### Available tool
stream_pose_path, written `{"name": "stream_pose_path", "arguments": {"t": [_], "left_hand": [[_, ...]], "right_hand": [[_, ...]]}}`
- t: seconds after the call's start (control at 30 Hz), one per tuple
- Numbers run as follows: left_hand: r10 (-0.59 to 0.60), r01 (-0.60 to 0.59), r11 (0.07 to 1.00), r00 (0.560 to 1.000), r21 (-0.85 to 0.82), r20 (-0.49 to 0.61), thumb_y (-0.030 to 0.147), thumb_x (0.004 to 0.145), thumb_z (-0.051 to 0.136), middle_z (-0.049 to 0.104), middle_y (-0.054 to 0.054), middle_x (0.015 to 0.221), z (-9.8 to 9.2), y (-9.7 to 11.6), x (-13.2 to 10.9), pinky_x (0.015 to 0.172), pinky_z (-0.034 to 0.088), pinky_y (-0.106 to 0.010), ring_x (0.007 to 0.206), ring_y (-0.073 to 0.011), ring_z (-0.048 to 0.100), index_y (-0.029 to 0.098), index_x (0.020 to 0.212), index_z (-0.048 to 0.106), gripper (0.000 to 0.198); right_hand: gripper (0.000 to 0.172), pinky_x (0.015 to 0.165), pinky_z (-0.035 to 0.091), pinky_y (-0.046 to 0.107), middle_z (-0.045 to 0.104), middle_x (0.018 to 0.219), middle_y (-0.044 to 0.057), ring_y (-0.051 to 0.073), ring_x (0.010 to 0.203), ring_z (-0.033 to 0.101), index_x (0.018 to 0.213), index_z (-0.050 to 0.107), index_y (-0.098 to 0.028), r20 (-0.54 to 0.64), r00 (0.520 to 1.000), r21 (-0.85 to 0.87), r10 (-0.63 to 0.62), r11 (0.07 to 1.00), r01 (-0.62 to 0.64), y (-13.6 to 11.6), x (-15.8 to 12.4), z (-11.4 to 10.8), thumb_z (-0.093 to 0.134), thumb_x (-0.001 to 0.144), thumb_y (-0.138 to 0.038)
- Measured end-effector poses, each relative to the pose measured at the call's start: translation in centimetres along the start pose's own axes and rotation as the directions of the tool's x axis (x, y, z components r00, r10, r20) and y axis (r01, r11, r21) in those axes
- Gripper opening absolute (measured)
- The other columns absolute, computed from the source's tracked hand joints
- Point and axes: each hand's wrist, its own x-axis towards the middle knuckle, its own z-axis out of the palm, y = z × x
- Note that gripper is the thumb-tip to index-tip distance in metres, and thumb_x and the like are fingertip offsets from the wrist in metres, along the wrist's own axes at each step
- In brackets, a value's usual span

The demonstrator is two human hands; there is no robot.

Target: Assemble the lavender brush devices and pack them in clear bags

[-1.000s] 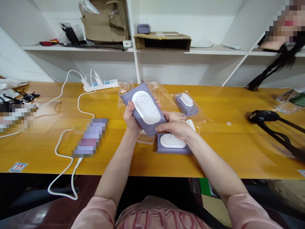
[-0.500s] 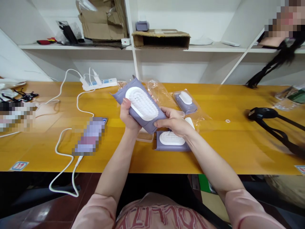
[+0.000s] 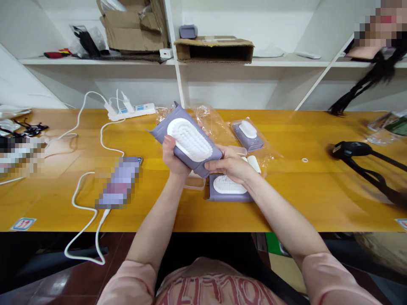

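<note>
Both hands hold a purple plastic case with a white oval scrub brush [image 3: 192,140] on its upper face, tilted above the table. My left hand [image 3: 174,159] wraps its lower left side, thumb against the brush's rim. At the case's lower right end, my right hand [image 3: 229,164] pinches with thumb on top and fingers behind. Below, partly hidden by my right forearm, lies a second purple brush case [image 3: 230,195], bristles up. Near it are a clear plastic tray [image 3: 194,183] and a white rounded piece [image 3: 254,164]. Farther back stands another purple case [image 3: 249,135] on clear wrap.
A phone [image 3: 121,182] on a white cable lies left, with a power strip [image 3: 136,111] behind it. Black straps [image 3: 359,165] and a small ring [image 3: 305,160] are on the right. Shelves at the back carry cardboard boxes [image 3: 216,46]. Part of another person shows top right.
The view has shifted slightly. Both hands keep their grip on the case, which has barely moved; more of the white rounded piece shows beside my right wrist.
</note>
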Motion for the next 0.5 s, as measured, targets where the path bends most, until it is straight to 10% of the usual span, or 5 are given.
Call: {"name": "stream_pose_path", "arguments": {"t": [0.5], "left_hand": [[-0.056,0.056,0.998,0.998,0.038,0.003,0.071,0.066,0.048,0.067,-0.011,0.096,-0.7,-0.4,0.5,0.088,0.049,-0.044,0.111,-0.0338,0.056,0.019,0.109,0.060,0.068]], "right_hand": [[0.043,0.063,0.052,0.024,0.062,0.074,-0.004,0.009,0.064,0.060,0.093,0.060,-0.019,-0.022,0.999,-0.030,-0.042,0.999,0.041,0.1,0.3,-0.7,0.080,0.055,-0.018]]}}
